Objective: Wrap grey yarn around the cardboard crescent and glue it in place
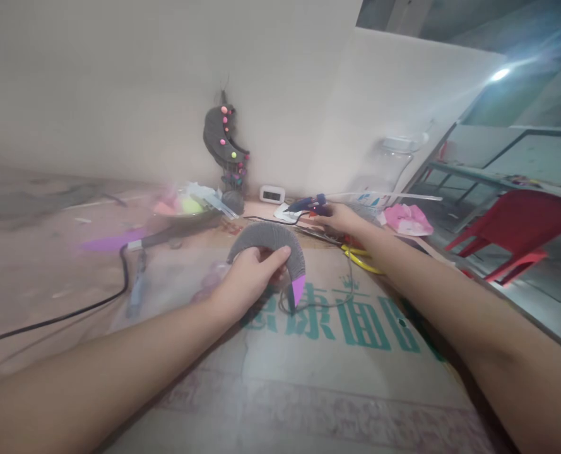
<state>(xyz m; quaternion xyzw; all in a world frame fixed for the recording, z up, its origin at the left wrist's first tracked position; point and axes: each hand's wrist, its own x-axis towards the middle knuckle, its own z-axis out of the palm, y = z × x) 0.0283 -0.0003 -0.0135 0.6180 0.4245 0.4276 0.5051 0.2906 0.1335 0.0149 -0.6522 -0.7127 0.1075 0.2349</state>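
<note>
Work surface (48, 252), pale brown and scuffed, set into a wall corner. Spread flat over the near half: a printed sheet (337, 353) bearing large green characters. On the bare part at left: a black cable (72, 312) curving toward the middle, and a purple strip (110, 241), blurred. Toward the corner: a dark bowl (185, 222) of bright scraps; a grey crescent ornament (221, 142) studded with coloured beads, standing upright; a small white clock (272, 194) against the wall. Further right: a blue glue gun (306, 203) on a white pad (283, 214); a yellow loop (361, 260), kind unclear, at the sheet's far edge; a pink cloth (406, 219); a clear plastic jar (389, 167).
</note>
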